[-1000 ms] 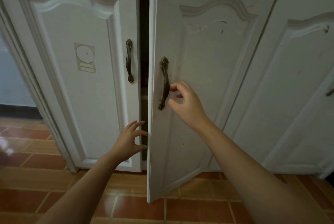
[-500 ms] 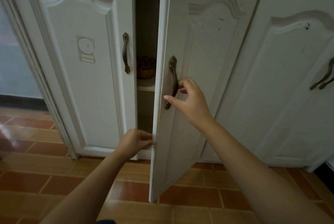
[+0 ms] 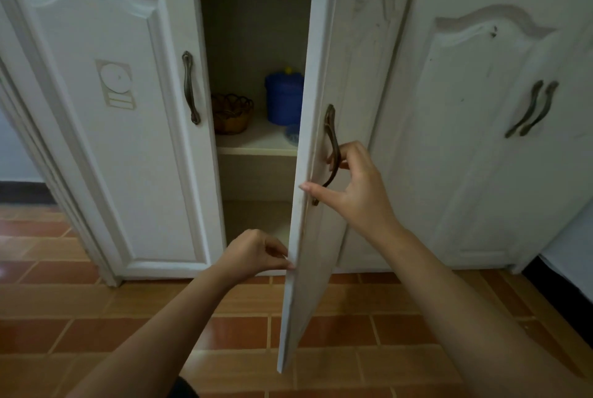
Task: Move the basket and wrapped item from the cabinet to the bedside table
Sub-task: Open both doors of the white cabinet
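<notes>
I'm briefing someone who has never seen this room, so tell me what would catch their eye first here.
The half-open white cabinet door dominates the middle: the right hand grips its bronze handle while the left hand pinches its lower edge. In the gap, a woven basket sits at the left of the shelf, with a blue lidded container to its right, partly hidden by the door.
</notes>
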Available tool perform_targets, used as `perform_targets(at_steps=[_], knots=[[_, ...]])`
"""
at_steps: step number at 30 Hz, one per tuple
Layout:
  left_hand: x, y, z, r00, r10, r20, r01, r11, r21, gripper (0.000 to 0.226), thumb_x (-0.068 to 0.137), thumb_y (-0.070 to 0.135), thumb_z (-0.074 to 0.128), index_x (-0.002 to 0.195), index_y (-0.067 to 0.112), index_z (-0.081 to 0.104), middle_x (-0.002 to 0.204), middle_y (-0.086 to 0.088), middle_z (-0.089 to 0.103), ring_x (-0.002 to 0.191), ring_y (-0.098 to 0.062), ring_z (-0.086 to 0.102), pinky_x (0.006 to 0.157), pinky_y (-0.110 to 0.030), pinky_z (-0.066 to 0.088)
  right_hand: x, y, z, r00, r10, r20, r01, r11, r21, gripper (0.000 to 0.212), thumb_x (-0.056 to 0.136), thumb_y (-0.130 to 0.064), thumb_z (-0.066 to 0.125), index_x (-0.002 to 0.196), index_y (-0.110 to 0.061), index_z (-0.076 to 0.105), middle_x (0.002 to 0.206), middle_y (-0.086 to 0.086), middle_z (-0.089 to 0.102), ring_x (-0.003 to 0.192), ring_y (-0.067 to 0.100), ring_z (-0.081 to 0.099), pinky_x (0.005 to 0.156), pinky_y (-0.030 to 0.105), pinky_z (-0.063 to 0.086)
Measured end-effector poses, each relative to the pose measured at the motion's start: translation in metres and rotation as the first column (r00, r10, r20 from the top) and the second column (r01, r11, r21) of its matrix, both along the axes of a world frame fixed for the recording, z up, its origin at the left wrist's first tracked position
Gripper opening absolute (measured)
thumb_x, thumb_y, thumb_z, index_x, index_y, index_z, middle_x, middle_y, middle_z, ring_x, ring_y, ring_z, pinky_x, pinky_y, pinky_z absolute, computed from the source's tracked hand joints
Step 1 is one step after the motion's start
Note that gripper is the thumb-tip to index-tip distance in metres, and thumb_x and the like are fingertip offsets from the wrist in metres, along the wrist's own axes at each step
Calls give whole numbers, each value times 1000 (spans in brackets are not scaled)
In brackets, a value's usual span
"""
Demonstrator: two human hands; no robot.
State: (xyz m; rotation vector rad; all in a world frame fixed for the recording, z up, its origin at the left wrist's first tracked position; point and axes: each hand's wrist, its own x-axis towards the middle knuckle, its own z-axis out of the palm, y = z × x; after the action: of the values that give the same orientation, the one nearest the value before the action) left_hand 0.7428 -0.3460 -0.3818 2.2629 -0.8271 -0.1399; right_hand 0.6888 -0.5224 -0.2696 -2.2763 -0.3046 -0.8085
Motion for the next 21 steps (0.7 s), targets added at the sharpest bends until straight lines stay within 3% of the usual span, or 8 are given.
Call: perform_targets(at_steps=[2, 5, 8, 11, 15, 18, 21], knots=[[0, -6, 1, 999, -34, -9, 34, 999, 19, 16, 71, 37, 74, 81, 28, 66, 69, 20, 59, 70, 7, 59, 60, -8, 46, -5, -4, -1, 1000, -22, -11, 22, 1000, 17, 58, 66, -57, 70, 96, -12, 48, 97, 6, 51, 89, 19, 52, 76, 33, 50], [-2, -16, 3, 995, -96, -1, 96, 993, 65, 21, 68, 47, 73, 78, 35, 58, 77, 18, 61, 75, 4, 59, 65, -11, 48, -15, -9, -2, 999, -46, -22, 47, 998, 50, 49, 67, -47, 73, 95, -18, 45, 98, 2, 50, 90, 16, 51, 75, 20, 46], [-4, -27, 1, 993, -116, -8, 116, 989, 89, 42, 67, 53, 71, 100, 30, 59, 96, 14, 62, 87, 3, 56, 74, -14, 47, -26, -18, -1, 998, -56, -24, 58, 995, 75, 49, 67, -41, 75, 97, -21, 42, 99, -3, 47, 92, 12, 50, 78, 17, 42], [-7, -41, -3, 988, -146, -43, 149, 985, 84, 72, 63, 60, 70, 126, 36, 44, 118, 12, 56, 100, -1, 53, 81, -21, 45, -35, -30, -4, 997, -76, -31, 78, 993, 89, 54, 67, -43, 76, 102, -22, 41, 102, -5, 46, 96, 10, 49, 82, 18, 42], [-13, -66, -4, 971, -237, -21, 238, 969, 59, 94, 63, 61, 70, 136, 48, 13, 141, 19, 29, 123, -3, 35, 96, -26, 34, -50, -50, -8, 996, -86, -9, 86, 989, 120, 67, 64, -55, 70, 114, -27, 36, 107, -19, 45, 104, -2, 48, 89, 14, 41], [-16, -87, -6, 944, -328, 41, 327, 945, 29, 108, 63, 65, 68, 143, 40, 0, 153, 14, 5, 137, -5, 12, 109, -32, 23, -65, -65, -5, 997, -80, -7, 80, 990, 114, 86, 69, -45, 70, 134, -37, 15, 120, -26, 38, 112, -2, 46, 96, 19, 40], [-22, -110, -11, 927, -368, 71, 368, 930, 10, 114, 61, 70, 64, 140, 41, -12, 151, 18, -13, 138, -4, -1, 113, -38, 19, -78, -76, -2, 996, -82, 25, 80, 996, 49, 86, 76, -42, 63, 137, -45, 2, 133, -32, 23, 122, -7, 37, 100, 23, 39]])
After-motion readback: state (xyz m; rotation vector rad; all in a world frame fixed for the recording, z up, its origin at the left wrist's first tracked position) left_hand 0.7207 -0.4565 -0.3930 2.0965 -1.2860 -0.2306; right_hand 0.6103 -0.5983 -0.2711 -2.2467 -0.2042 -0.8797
